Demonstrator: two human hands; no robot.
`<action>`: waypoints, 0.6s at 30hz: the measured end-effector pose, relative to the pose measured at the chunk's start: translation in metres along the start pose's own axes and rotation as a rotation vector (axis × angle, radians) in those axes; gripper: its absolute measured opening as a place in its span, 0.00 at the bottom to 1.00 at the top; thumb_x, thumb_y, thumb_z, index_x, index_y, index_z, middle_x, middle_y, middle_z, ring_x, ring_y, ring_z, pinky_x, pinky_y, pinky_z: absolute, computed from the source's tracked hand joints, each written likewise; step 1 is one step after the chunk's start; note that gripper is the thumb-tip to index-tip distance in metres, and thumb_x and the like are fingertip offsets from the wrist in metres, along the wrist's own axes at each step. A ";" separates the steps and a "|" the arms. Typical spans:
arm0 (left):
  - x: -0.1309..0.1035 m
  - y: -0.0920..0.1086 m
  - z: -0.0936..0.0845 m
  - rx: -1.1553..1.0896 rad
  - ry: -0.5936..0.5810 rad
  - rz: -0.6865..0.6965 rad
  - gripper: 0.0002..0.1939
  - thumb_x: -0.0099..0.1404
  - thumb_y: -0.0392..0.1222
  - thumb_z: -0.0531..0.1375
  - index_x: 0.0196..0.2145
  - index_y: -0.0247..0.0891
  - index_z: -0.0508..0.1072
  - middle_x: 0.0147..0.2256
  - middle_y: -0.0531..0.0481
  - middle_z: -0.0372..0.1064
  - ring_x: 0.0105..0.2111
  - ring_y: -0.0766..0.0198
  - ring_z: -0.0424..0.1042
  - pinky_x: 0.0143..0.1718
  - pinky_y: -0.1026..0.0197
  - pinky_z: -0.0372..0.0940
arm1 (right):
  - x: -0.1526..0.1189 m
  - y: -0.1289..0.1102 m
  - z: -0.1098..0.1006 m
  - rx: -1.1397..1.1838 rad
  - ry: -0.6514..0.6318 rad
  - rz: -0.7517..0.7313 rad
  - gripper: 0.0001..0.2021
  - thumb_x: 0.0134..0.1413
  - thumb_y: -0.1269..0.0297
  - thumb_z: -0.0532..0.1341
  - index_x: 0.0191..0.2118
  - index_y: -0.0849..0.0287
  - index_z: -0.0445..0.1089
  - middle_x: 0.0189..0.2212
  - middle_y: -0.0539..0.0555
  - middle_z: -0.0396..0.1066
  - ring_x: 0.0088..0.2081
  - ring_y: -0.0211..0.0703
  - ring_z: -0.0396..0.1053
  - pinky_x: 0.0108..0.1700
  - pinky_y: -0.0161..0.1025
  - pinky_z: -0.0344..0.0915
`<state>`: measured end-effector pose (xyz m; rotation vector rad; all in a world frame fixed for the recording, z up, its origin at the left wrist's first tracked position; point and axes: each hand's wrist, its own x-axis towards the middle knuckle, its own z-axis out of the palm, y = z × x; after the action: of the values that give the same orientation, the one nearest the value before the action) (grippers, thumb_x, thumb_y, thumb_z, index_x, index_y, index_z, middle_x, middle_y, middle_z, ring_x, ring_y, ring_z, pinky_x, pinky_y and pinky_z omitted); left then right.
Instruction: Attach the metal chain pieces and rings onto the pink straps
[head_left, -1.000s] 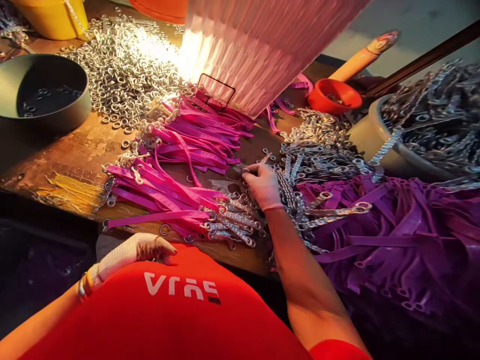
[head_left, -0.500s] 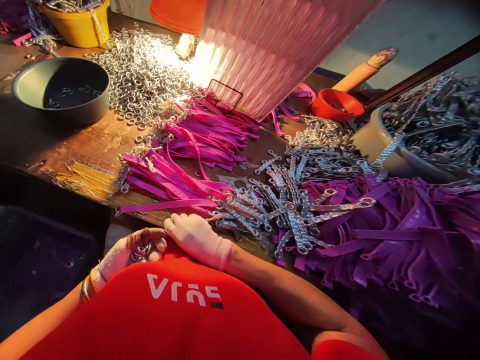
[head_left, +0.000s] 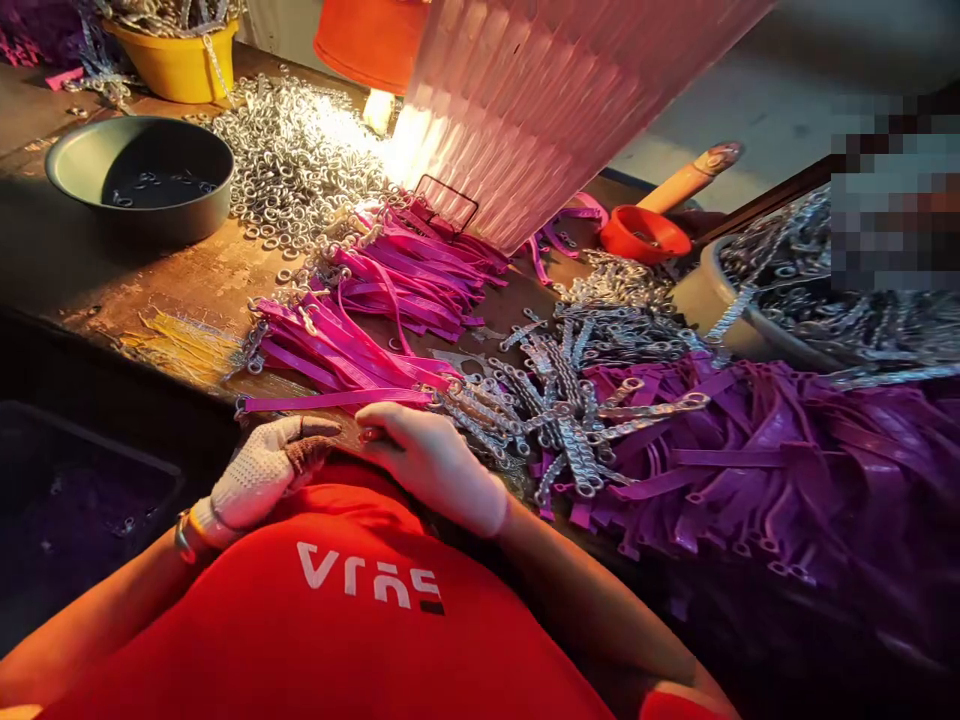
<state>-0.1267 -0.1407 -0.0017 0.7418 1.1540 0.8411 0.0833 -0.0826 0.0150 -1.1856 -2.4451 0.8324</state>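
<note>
My left hand [head_left: 266,470], in a dotted white glove with brown fingertips, is curled at the table's front edge, with its palm turned down; what it may hold is hidden. Close to its right, my right hand [head_left: 431,460], in a pale glove, has its thumb and fingers bent together at the edge; nothing can be made out between them. Just beyond both hands lie pink straps [head_left: 352,350] with metal rings at their ends. One pink strap [head_left: 330,401] lies apart along the edge. Braided silver pieces [head_left: 555,410] are heaped beyond my right hand.
A dark bowl [head_left: 142,180] stands at the left beside a pile of metal rings [head_left: 292,160]. Behind are a yellow bucket [head_left: 180,65] and a lamp [head_left: 367,45]. Purple straps [head_left: 750,460], a red bowl [head_left: 645,235] and a full tub [head_left: 709,290] are at the right.
My left hand has turned over, so the rings seen in it before are now out of sight. My right hand has lifted and shifted right. The view has tilted slightly.
</note>
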 end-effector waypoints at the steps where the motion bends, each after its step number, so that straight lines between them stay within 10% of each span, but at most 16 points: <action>1: 0.005 0.006 0.003 0.069 -0.007 0.052 0.20 0.62 0.51 0.67 0.47 0.36 0.77 0.31 0.50 0.71 0.24 0.71 0.59 0.23 0.68 0.54 | 0.002 -0.001 -0.009 0.104 0.026 0.015 0.10 0.58 0.69 0.62 0.46 0.56 0.74 0.40 0.51 0.78 0.40 0.40 0.73 0.45 0.34 0.65; 18: 0.086 0.091 0.034 0.587 -0.446 0.269 0.12 0.63 0.46 0.64 0.33 0.33 0.72 0.28 0.52 0.66 0.27 0.69 0.60 0.26 0.66 0.56 | 0.017 0.015 -0.061 0.520 0.186 0.163 0.10 0.54 0.67 0.63 0.43 0.56 0.74 0.37 0.48 0.76 0.39 0.40 0.73 0.43 0.35 0.66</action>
<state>-0.0940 -0.0241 0.0440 1.5129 0.9033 0.5062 0.1127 -0.0395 0.0543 -1.1981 -1.8400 1.2454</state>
